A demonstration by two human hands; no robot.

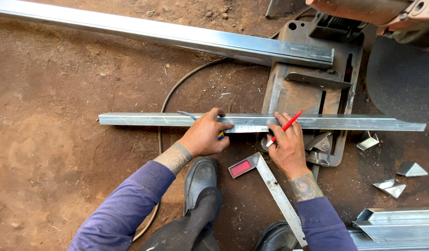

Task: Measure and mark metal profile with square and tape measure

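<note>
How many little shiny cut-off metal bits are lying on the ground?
3 small offcuts, all right of the saw base: one just below the near tube's right end, one farther right, one lowest. Others may be hidden.

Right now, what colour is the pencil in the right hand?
Red, with a white tip; the pencil shows clearly in the head view, held in the right hand.

Bare reddish dirt floor [61, 139]. A chop saw [312, 88] sits at one o'clock, a square [265, 181] at five o'clock, metal offcuts [391, 186] at four o'clock, a cable [177, 88] near centre.
</note>
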